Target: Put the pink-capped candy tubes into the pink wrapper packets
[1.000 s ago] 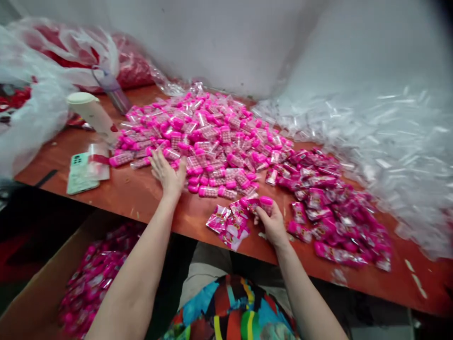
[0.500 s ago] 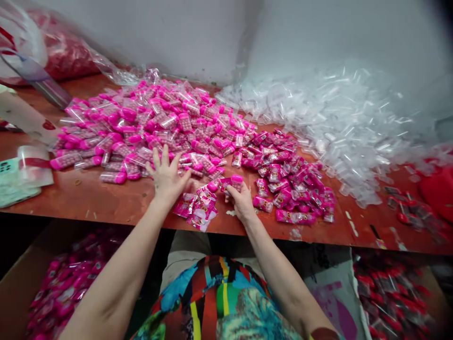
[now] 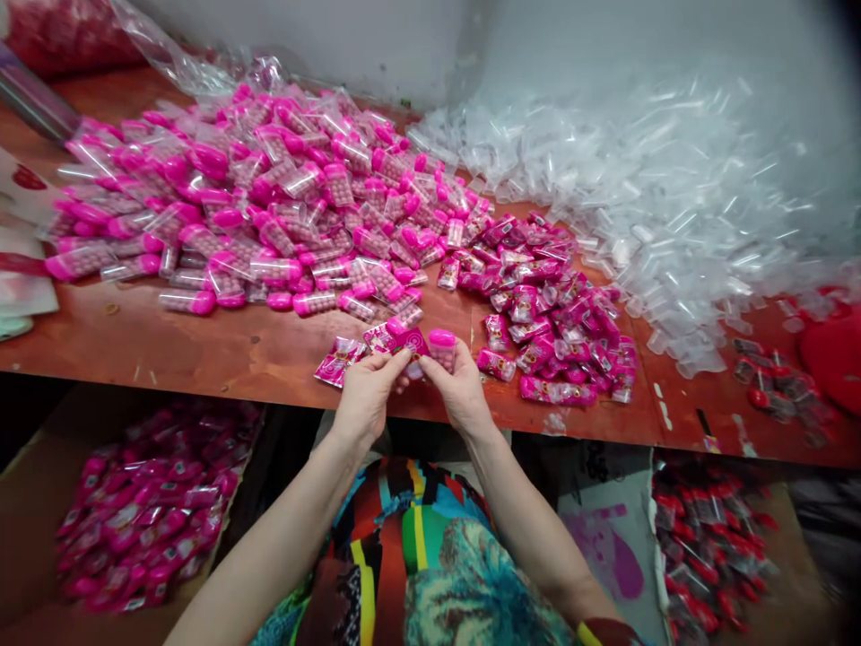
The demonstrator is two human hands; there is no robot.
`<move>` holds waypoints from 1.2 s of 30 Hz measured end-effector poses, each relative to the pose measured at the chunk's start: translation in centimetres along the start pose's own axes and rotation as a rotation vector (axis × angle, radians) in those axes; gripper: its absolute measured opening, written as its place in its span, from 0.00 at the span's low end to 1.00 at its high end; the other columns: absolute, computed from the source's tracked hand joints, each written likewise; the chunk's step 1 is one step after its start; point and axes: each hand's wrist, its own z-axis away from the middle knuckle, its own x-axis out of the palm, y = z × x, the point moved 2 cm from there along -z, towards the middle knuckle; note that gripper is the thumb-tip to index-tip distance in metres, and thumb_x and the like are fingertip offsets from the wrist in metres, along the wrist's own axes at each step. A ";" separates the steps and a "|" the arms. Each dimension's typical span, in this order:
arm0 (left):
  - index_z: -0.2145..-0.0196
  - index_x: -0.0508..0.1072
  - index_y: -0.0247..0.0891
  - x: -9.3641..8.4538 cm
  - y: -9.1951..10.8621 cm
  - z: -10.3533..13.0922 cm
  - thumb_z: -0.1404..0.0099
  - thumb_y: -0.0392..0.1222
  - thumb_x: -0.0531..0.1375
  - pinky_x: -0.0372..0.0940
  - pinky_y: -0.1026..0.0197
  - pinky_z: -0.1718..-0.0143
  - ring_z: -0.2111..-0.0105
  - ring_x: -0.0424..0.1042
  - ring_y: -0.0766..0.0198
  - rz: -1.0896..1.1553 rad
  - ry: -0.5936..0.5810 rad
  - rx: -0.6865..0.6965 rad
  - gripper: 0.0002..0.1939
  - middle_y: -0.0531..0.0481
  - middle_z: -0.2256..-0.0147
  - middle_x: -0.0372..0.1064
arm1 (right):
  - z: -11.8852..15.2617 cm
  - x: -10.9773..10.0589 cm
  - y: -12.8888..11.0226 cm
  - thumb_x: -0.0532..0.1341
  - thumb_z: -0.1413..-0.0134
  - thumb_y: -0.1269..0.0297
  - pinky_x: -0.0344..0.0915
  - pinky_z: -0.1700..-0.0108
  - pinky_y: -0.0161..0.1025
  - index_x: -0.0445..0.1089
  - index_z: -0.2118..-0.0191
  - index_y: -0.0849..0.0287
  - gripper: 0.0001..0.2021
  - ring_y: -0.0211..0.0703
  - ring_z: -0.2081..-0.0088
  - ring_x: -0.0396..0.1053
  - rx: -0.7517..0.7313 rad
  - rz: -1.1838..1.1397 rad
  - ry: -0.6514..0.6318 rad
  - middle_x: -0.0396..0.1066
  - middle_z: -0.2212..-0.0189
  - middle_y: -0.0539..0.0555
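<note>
My left hand [image 3: 367, 395] pinches the edge of a printed pink wrapper [image 3: 409, 344] between thumb and fingers. Close beside it, my right hand [image 3: 463, 388] is closed round a small clear candy tube [image 3: 442, 348], its pink cap up and pale pink balls inside. My right thumb also touches the wrapper. More flat pink wrappers [image 3: 341, 361] lie on the table just left of my hands. Beyond them spreads a heap of pink-capped candy tubes [image 3: 282, 197]. To the right is a pile of tubes in pink wrappers [image 3: 544, 309].
A large mound of clear empty tubes [image 3: 646, 197] rests against the wall at the back right. Red-capped pieces [image 3: 773, 381] lie at the right of the red-brown table [image 3: 256, 359]. Below the edge are a box of pink packs [image 3: 154, 511] and a container of red-capped tubes [image 3: 713, 547].
My left hand has come down and right from the tube heap, and its fingers have closed on the wrapper beside my right hand. The right hand keeps the tube. The view has shifted slightly.
</note>
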 end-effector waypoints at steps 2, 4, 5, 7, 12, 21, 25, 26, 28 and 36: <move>0.78 0.75 0.33 0.0 -0.2 0.4 0.50 0.46 0.69 0.56 0.67 0.78 0.81 0.63 0.72 -0.014 -0.052 -0.027 0.13 0.53 0.81 0.67 | 0.2 -0.1 0.1 0.68 0.54 0.65 0.69 0.59 0.37 0.67 0.56 0.55 0.18 0.38 0.64 0.71 -0.010 0.003 0.010 0.74 0.64 0.48; 0.79 0.75 0.34 0.0 -0.5 0.7 0.49 0.46 0.69 0.55 0.67 0.78 0.81 0.62 0.71 -0.038 -0.103 -0.054 0.12 0.52 0.82 0.66 | 0.4 -0.4 0.5 0.68 0.54 0.65 0.69 0.60 0.36 0.67 0.57 0.55 0.17 0.37 0.66 0.71 0.018 -0.009 0.039 0.73 0.66 0.47; 0.79 0.76 0.34 0.0 -0.7 0.8 0.49 0.46 0.69 0.55 0.67 0.78 0.81 0.62 0.71 -0.051 -0.114 -0.064 0.12 0.52 0.83 0.66 | 0.4 -0.6 0.8 0.69 0.55 0.66 0.68 0.62 0.35 0.67 0.57 0.55 0.17 0.37 0.67 0.71 0.039 -0.018 0.046 0.73 0.67 0.47; 0.80 0.76 0.33 0.0 -1.0 0.9 0.50 0.46 0.69 0.55 0.67 0.78 0.81 0.62 0.71 -0.055 -0.098 -0.073 0.12 0.52 0.83 0.66 | 0.4 -0.9 1.3 0.69 0.55 0.66 0.68 0.63 0.34 0.68 0.57 0.55 0.17 0.36 0.68 0.70 0.056 -0.038 0.046 0.73 0.68 0.46; 0.80 0.76 0.32 0.4 -1.2 0.6 0.53 0.44 0.71 0.54 0.67 0.79 0.82 0.61 0.72 0.009 -0.017 -0.080 0.12 0.52 0.82 0.66 | 0.1 -0.6 1.2 0.67 0.52 0.65 0.68 0.61 0.36 0.68 0.58 0.55 0.14 0.37 0.67 0.70 -0.048 0.069 0.092 0.72 0.68 0.47; 0.75 0.76 0.32 0.0 0.0 0.6 0.49 0.42 0.69 0.57 0.66 0.78 0.80 0.65 0.70 0.192 -0.115 -0.179 0.10 0.51 0.81 0.67 | -1.3 0.8 -0.7 0.67 0.52 0.60 0.69 0.64 0.36 0.66 0.58 0.54 0.15 0.37 0.69 0.69 -0.069 0.205 0.006 0.70 0.71 0.46; 0.76 0.75 0.31 -0.4 0.1 0.5 0.50 0.39 0.70 0.58 0.67 0.78 0.80 0.64 0.71 0.245 -0.057 -0.140 0.09 0.53 0.81 0.66 | -2.1 0.7 -0.3 0.66 0.49 0.56 0.65 0.73 0.31 0.63 0.61 0.55 0.14 0.32 0.77 0.63 0.027 0.084 -0.023 0.67 0.75 0.44; 0.76 0.74 0.31 -0.5 0.1 0.4 0.50 0.39 0.70 0.58 0.67 0.78 0.80 0.64 0.71 0.272 -0.037 -0.131 0.09 0.53 0.81 0.66 | -2.0 0.7 -0.2 0.64 0.47 0.54 0.63 0.76 0.30 0.62 0.62 0.54 0.14 0.31 0.79 0.61 0.061 0.029 -0.030 0.66 0.76 0.43; 0.76 0.74 0.31 -0.7 0.2 0.1 0.51 0.39 0.71 0.58 0.67 0.79 0.80 0.64 0.71 0.327 -0.003 -0.110 0.10 0.53 0.81 0.66 | -1.5 0.5 0.1 0.60 0.43 0.52 0.61 0.78 0.30 0.60 0.64 0.55 0.12 0.31 0.81 0.59 0.111 -0.071 -0.081 0.66 0.77 0.44; 0.78 0.72 0.32 -1.1 0.5 -0.4 0.48 0.41 0.69 0.60 0.67 0.77 0.81 0.65 0.70 0.327 0.002 -0.069 0.12 0.52 0.82 0.67 | 1.7 0.7 0.5 0.58 0.40 0.55 0.54 0.81 0.28 0.63 0.61 0.57 0.11 0.28 0.82 0.56 0.122 0.020 -0.176 0.69 0.75 0.46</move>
